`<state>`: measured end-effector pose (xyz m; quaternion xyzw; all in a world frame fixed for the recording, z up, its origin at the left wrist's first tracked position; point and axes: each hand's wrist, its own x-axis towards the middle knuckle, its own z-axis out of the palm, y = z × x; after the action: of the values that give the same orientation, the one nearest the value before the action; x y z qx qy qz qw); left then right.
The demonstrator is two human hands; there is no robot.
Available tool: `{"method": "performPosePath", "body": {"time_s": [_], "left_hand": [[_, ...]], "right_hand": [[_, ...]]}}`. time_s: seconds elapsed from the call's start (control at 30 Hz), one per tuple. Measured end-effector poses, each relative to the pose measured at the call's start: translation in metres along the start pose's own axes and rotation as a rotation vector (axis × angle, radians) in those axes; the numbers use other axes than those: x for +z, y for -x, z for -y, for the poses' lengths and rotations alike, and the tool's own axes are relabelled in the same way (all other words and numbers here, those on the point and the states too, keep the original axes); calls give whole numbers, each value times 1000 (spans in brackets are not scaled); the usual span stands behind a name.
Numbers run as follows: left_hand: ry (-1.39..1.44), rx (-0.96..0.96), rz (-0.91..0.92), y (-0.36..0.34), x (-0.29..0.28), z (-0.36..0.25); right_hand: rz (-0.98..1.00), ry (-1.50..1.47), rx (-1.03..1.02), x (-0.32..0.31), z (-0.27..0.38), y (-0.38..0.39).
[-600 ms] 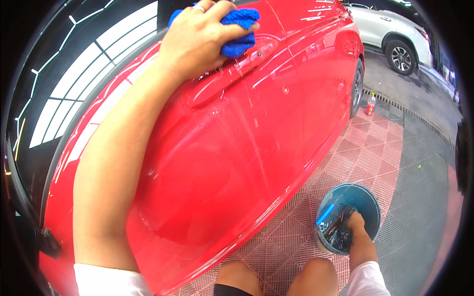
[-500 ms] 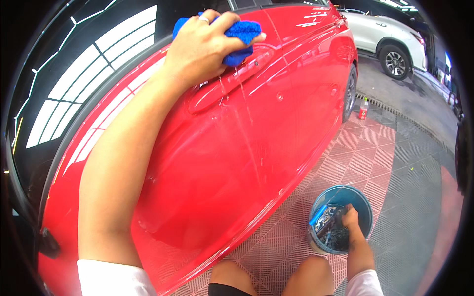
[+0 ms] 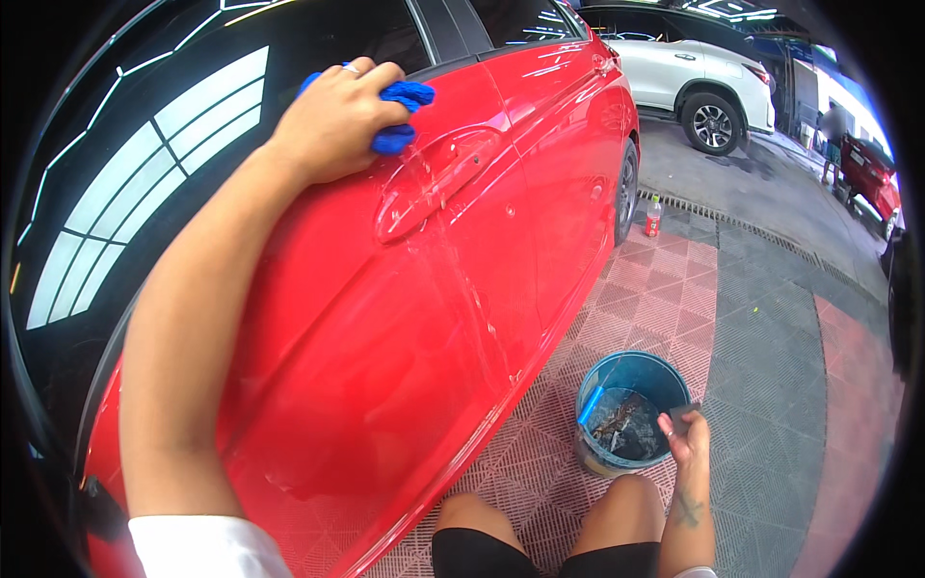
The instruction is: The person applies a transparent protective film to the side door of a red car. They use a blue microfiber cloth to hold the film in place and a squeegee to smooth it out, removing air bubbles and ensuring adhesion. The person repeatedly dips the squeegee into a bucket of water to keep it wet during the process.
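Head view: the left hand (image 3: 332, 123) is closed around a bunched blue cloth (image 3: 393, 141), which sits at the top of the red car's door (image 3: 376, 356), near the door handle (image 3: 438, 188). Beside the right edge of a blue bucket (image 3: 655, 376), the right hand (image 3: 690, 443) holds a small dark pad (image 3: 685, 416) in its fingers. Inside the bucket, a blue tube (image 3: 591, 406) leans by the left wall above murky water (image 3: 641, 443). Farther off, a bottle (image 3: 653, 222) stands near the car's wheel (image 3: 626, 193).
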<state>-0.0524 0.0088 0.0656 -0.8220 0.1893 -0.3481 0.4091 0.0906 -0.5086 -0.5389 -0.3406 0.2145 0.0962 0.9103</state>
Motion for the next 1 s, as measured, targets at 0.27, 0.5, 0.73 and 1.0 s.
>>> {"method": "performPosePath", "body": {"time_s": [0.27,0.5,0.73,1.0], "left_hand": [[60,-173,-104,35,-14,19],[76,-154,-137,35,-11,22],[74,-122,-155,32,1,20],[71,-95,-45,34,-14,25]], "right_hand": [[602,-28,93,265,-71,142],[922,180,-539,391,-67,239],[954,1081,-1032,430,1,173],[1158,1155,-1961,502,4,188]]}}
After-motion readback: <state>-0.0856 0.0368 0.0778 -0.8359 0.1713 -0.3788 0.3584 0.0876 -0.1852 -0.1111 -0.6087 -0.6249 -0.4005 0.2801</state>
